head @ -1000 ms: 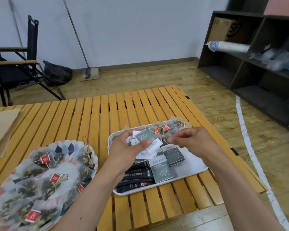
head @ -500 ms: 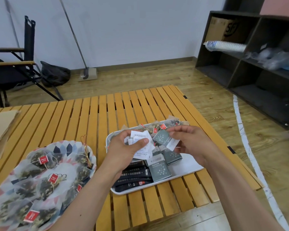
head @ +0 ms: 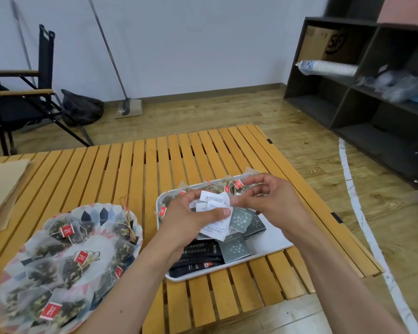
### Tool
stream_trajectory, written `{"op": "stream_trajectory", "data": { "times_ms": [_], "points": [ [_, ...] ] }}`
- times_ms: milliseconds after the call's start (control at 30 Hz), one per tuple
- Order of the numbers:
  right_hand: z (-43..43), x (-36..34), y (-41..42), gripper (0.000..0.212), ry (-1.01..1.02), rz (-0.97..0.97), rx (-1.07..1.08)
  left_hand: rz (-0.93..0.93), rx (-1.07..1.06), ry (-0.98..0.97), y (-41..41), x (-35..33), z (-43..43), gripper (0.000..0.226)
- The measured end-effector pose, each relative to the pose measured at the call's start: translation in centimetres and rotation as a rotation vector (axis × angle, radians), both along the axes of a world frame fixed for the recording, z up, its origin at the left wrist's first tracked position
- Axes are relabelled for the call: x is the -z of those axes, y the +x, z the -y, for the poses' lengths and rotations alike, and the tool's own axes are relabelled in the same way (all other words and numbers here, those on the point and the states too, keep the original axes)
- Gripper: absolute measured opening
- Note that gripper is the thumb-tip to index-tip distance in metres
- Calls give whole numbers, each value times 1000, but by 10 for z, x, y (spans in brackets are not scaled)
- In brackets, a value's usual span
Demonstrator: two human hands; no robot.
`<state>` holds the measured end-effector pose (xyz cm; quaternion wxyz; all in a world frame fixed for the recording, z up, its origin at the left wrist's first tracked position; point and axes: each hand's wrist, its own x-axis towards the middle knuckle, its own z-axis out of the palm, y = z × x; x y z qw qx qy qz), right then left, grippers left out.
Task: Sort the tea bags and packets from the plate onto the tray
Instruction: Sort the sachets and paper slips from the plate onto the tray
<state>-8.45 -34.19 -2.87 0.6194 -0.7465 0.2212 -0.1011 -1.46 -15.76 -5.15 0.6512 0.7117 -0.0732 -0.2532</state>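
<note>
We're mid-sort, w/ both hands working over the tray (head: 275, 239). Our left hand (head: 188, 220) is gripping a fanned stack of white packets (head: 215, 201), w/ the thumb (head: 221, 212) pressing on top and the fingers curling underneath. Our right hand (head: 268, 201) is meeting the stack at its right edge, thumb tip touching the top packet, other fingers curled above. Whether it's actually pinching one off, we can't tell. The step in hand looks like dealing white packets out one by one.

Next, prob.: peeling a single packet off w/o dragging its neighbours, then laying it on the bare patch at the tray's right end, beside the grey packets (head: 234, 248). Black sachets (head: 198, 251) are lying at the near end, partly under our left wrist, and mesh tea bags (head: 217, 186) are filling the far end, so free room is looking tight.

Lots left: the plate (head: 99, 212) on the left is holding a heap of red-tagged tea bags (head: 68, 235). Plate & tray are sitting on the slatted table (head: 155, 165), and thin packets could slip thru the gaps. Brown paper (head: 3, 189) is lying far left, well apart. Chair (head: 22, 97), broom (head: 128, 107) & shelf unit (head: 348, 104) aren't getting in our way.
</note>
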Motion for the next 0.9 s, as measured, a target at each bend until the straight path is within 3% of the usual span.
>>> {"op": "stream_trajectory", "data": {
  "times_ms": [300, 400, 467, 667, 900],
  "points": [
    [2, -2, 0, 53, 320, 15, 18, -120, -80, -126, 4, -6, 0, 54],
    [5, -5, -5, 45, 392, -90, -52, -126, -159, -155, 7, -4, 1, 75],
    [5, -5, -8, 40, 387, -150, -76, -126, -182, -162, 8, -4, 1, 85],
    [22, -4, -10, 21, 331, -148, 37, -97, -188, -100, 8, -4, -4, 79],
    [33, 8, -13, 8, 54, -312, 62, -76, -203, -72, 9, -4, -6, 55]
  ]
}}
